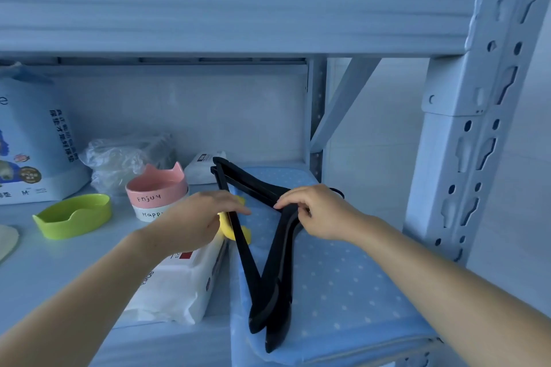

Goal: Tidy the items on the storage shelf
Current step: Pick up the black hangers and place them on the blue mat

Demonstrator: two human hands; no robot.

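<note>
The right grip (pixel 316 213) pinches the black hangers (pixel 269 307) at their neck, fingers curled. The left grip (pixel 196 219) lies nearly flat, fingertips touching one hanger's bar.

black hangers (pixel 268 262) lie stacked on a blue dotted cushion (pixel 343 277) at the right end of the shelf (pixel 44 271). the right grip (pixel 316 211) pinches them near the hook end, while the left grip (pixel 193 217) lies with straight fingers across their long bar, over something yellow (pixel 226 231). a white wipes pack (pixel 179 283) sits just beside the cushion. behind it, a pink bowl (pixel 158 185) stacked on a white one, and a green dish (pixel 74 214) further left.
</note>
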